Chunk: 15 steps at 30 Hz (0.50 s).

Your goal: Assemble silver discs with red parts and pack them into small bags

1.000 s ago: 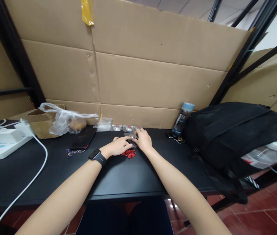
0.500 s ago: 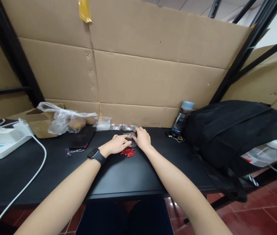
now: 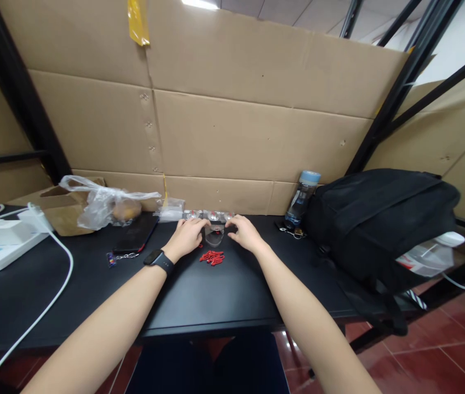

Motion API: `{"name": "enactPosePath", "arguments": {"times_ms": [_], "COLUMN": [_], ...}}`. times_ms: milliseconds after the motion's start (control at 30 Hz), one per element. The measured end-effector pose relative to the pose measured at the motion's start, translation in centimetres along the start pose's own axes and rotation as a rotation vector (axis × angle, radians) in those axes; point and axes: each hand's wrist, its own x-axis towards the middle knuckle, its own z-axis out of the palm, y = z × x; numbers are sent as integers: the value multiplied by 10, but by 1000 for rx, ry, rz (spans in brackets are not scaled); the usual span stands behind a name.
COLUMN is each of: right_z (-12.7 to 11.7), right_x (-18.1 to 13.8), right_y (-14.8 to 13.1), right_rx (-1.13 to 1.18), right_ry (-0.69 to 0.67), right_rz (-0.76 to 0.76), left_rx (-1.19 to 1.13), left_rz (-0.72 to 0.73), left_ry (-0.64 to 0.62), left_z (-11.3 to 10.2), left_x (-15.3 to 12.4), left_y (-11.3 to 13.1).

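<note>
At the left of the frame, a knotted clear plastic bag (image 3: 96, 206) holds a round tan item (image 3: 127, 210) beside an open brown cardboard box (image 3: 64, 220). At the right, a black fabric backpack (image 3: 384, 216) carries a clear plastic bottle (image 3: 433, 258) with a white cap in its side pocket. Near the centre, small clear packets with red bits inside (image 3: 213, 215) line the back of the black tabletop (image 3: 216, 298). In front of them, a small clear plastic bag (image 3: 214, 239) lies between the two hands, with a tiny red spot showing in its upper part; a pile of red cord-like pieces (image 3: 212, 258) sits just below it. The left hand (image 3: 186, 238) is partly open, fingers curved, fingertips at the bag's upper left edge; whether it grips there I cannot tell. The right hand (image 3: 244, 233) is half open, thumb and forefinger parted beside the bag's upper right, with nothing visible in its grasp.
</note>
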Motion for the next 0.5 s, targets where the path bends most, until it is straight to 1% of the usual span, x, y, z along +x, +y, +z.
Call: {"name": "enactPosePath", "arguments": {"times_ms": [100,233,367,500], "right_z": [7,11,11,15], "right_x": [0,3,3,3], "right_y": [-5,-8,-3,1], "right_rx": [-16,74,181,168], "right_ry": [-26,-50,-33,-19], "right_rz": [-4,-34,-41,-9], "left_rx": [31,1,-49,-93], "left_rz": [11,3,-43,-100], "left_ry": [-17,-11,-10,-16], "left_z": [2,3,2,1], "left_x": [1,4,4,4], "left_y": [0,1,-1,-3]}}
